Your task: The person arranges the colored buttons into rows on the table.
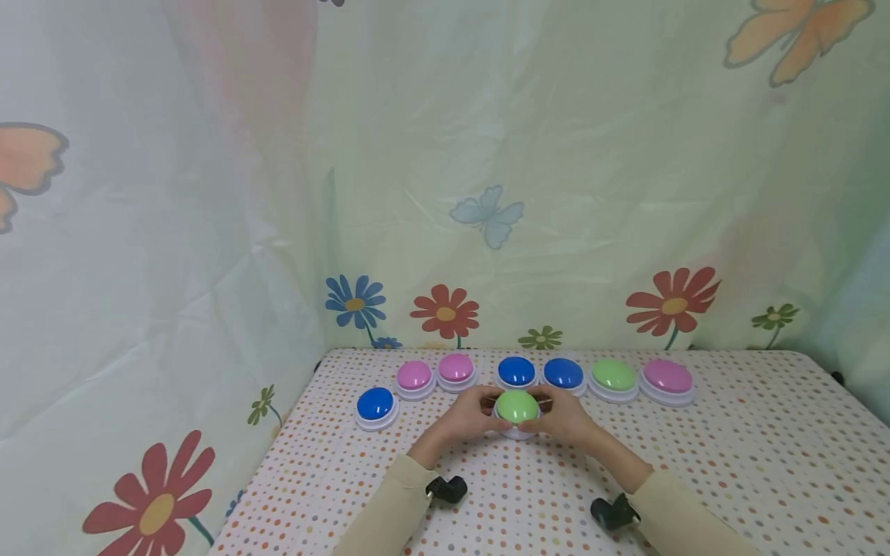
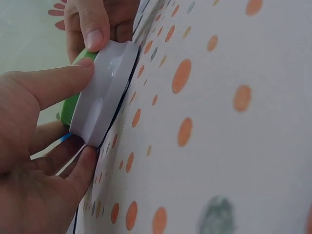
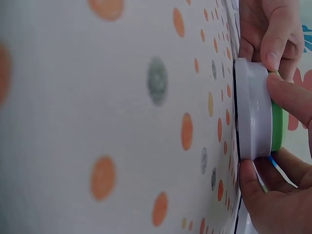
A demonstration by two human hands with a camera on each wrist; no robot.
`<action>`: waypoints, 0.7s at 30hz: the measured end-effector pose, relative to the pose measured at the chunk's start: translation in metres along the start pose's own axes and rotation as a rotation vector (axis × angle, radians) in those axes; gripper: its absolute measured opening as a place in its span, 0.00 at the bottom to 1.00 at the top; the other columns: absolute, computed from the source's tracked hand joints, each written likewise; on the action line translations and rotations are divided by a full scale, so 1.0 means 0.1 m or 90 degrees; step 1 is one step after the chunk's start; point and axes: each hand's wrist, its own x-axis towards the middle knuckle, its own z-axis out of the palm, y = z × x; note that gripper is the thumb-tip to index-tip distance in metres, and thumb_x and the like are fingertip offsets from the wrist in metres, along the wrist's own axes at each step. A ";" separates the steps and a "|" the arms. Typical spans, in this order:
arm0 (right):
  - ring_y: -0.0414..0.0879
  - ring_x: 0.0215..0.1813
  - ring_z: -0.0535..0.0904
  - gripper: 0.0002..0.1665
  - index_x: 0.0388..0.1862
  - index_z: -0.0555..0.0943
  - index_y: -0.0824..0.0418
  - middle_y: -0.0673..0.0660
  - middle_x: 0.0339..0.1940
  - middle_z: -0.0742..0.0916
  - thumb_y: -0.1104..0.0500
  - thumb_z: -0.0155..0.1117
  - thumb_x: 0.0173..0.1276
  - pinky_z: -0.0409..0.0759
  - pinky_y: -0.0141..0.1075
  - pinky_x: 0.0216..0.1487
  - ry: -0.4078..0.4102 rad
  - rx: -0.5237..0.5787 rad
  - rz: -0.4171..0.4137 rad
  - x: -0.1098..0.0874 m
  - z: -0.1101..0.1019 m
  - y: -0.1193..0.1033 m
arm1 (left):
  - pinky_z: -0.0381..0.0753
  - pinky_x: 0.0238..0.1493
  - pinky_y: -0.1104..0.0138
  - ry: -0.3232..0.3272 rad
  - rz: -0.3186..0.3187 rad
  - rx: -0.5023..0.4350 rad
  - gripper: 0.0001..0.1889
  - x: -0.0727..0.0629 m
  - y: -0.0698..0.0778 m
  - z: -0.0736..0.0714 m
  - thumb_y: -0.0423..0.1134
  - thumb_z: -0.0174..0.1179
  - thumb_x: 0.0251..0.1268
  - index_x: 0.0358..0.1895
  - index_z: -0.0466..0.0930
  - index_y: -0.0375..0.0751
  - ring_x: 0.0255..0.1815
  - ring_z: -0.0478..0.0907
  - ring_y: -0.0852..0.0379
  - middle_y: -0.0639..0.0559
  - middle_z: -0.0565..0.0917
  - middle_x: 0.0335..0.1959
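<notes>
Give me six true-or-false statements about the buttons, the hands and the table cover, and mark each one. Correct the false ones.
1. The left hand and the right hand hold a glossy, white-based green domed button. True.
2. The held button's dome faces down. False: it faces up.
3. The leftmost button is a glossy, white-based blue domed button. True.
4. The rightmost button is blue as well. False: it is a glossy, white-based pink domed button.
5. A second green domed button stands just left of that rightmost one. True.
6. The table is covered in stripes. False: it has a white table cover with coloured dots.
</notes>
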 end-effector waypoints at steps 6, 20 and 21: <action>0.53 0.52 0.78 0.42 0.60 0.75 0.65 0.59 0.53 0.82 0.54 0.82 0.48 0.80 0.47 0.50 -0.005 -0.005 -0.002 -0.01 -0.02 0.01 | 0.77 0.49 0.70 0.004 -0.010 0.014 0.27 -0.01 0.02 0.01 0.41 0.72 0.56 0.60 0.77 0.44 0.49 0.77 0.63 0.59 0.80 0.50; 0.57 0.55 0.77 0.42 0.62 0.73 0.65 0.61 0.56 0.81 0.54 0.81 0.49 0.79 0.49 0.53 -0.021 0.002 -0.011 0.01 -0.03 0.00 | 0.77 0.48 0.72 -0.001 -0.003 0.001 0.28 -0.01 0.02 -0.02 0.41 0.73 0.55 0.60 0.77 0.45 0.48 0.77 0.65 0.61 0.80 0.49; 0.57 0.55 0.77 0.42 0.62 0.73 0.65 0.61 0.56 0.81 0.54 0.81 0.49 0.78 0.49 0.53 -0.021 0.004 -0.009 0.01 -0.03 0.00 | 0.77 0.48 0.72 -0.004 -0.003 0.001 0.28 -0.01 0.02 -0.03 0.41 0.73 0.55 0.61 0.77 0.45 0.48 0.77 0.65 0.61 0.80 0.49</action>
